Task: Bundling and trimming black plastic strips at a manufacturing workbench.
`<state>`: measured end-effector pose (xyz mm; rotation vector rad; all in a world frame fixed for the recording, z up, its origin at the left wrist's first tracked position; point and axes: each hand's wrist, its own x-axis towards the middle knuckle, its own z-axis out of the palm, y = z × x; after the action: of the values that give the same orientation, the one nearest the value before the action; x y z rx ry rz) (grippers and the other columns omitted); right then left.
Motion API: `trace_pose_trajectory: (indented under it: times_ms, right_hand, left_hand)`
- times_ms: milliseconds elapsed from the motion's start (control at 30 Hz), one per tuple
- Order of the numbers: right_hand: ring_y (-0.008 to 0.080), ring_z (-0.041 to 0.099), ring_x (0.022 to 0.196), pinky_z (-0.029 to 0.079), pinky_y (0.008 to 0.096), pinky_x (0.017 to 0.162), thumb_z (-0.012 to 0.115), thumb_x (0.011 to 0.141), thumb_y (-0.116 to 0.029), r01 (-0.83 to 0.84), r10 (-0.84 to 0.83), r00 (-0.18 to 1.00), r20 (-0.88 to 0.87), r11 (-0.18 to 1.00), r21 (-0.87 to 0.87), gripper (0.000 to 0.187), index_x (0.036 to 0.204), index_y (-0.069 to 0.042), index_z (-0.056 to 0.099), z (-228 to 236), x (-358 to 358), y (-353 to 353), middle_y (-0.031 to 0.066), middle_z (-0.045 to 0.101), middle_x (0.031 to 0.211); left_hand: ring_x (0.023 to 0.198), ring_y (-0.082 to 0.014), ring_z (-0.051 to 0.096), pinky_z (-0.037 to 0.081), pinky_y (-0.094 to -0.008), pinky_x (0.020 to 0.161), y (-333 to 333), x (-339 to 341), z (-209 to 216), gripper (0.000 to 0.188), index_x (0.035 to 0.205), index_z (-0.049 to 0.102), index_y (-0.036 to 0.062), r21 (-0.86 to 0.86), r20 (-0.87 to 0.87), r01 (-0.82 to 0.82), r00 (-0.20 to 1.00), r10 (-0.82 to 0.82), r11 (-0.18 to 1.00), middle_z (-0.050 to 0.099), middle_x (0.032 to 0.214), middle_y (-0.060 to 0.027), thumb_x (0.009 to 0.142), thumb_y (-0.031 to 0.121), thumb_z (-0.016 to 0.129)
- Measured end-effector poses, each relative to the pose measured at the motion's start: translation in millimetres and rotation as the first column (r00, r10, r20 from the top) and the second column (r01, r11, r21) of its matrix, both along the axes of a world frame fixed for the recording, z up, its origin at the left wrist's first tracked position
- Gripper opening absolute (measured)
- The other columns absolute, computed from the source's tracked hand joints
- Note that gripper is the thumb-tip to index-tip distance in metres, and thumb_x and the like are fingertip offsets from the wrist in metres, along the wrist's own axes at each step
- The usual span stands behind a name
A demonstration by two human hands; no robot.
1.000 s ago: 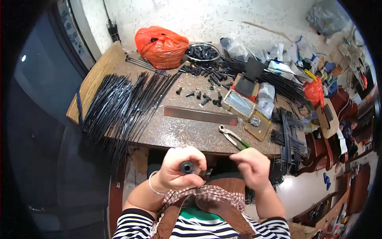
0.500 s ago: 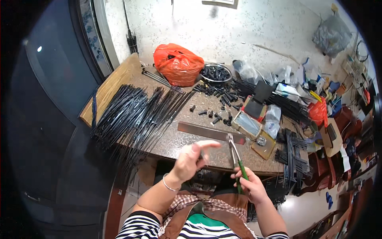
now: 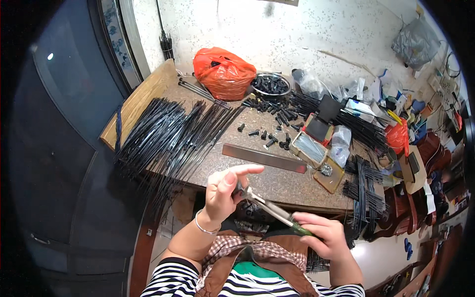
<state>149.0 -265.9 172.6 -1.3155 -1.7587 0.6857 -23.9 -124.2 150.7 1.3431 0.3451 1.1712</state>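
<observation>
My left hand (image 3: 221, 190) is raised in front of the table's near edge. Its index finger sticks out while the other fingers curl around a small dark piece (image 3: 239, 188), partly hidden, whose kind I cannot make out. In my right hand (image 3: 322, 235) are long-jawed pliers (image 3: 271, 207) with green handles, held slantwise. Their tip reaches up to the small dark piece at my left fingers; whether it grips the piece is unclear. Beyond my hands, a flat metal bar (image 3: 263, 158) lies across the speckled tabletop (image 3: 198, 174).
Bundled thin black rods (image 3: 163, 133) cover the left side. Behind stand an orange plastic bag (image 3: 225, 74) and a metal bowl (image 3: 271, 85) of black pieces, with loose ones (image 3: 271, 140) before it. A box of thin pins (image 3: 309, 148) and an amber tray (image 3: 329, 179) sit right.
The pliers have swung from upright by the metal bar to a leftward slant, their tip now at my left fingers. My left hand has shifted slightly left and up.
</observation>
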Motion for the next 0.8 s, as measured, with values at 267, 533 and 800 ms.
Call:
trace_pose_trajectory:
  times_ms: [267, 533, 800]
  right_hand:
    - [0.0180, 0.049, 0.046, 0.041, 0.0251, 0.041, 0.052, 0.067, -0.010, -0.674, -0.375, 0.468, -0.800, 0.434, -0.598, 0.019, 0.083, -0.001, 0.046, -51.7, -30.2, 8.4, 0.0091, 0.046, 0.053]
    - [0.0236, 0.051, 0.049, 0.041, 0.0270, 0.045, 0.051, 0.061, 0.002, 0.117, -0.115, 0.887, 0.447, 0.993, 0.025, 0.014, 0.075, 0.001, 0.050, -10.7, -28.1, 10.3, 0.0129, 0.052, 0.060]
    - [0.0135, 0.051, 0.053, 0.040, 0.0248, 0.047, 0.060, 0.053, -0.009, 0.009, -0.027, 0.999, -0.046, 0.935, -0.354, 0.045, 0.093, 0.001, 0.040, -52.5, -48.4, 18.8, 0.0080, 0.051, 0.064]
  left_hand:
    - [0.041, -0.0022, 0.029, 0.021, -0.0167, 0.039, -5.4, 6.4, 4.7, 0.035, 0.085, 0.053, -0.0072, 0.079, -0.104, -0.036, 0.994, 0.044, 0.996, 0.039, 0.047, 0.0034, 0.077, 0.024, 0.040]
    - [0.043, 0.0009, 0.029, 0.020, -0.0134, 0.039, -0.4, -19.3, -1.4, 0.050, 0.094, 0.051, -0.0003, 0.229, -0.087, -0.045, 0.994, 0.066, 0.972, 0.035, 0.047, 0.0078, 0.054, 0.019, 0.072]
    - [0.044, -0.0007, 0.032, 0.023, -0.0156, 0.040, -1.0, -22.1, -11.3, 0.073, 0.096, 0.048, -0.0047, 0.300, -0.153, -0.064, 0.982, 0.114, 0.952, 0.038, 0.050, 0.0049, 0.040, 0.031, 0.077]
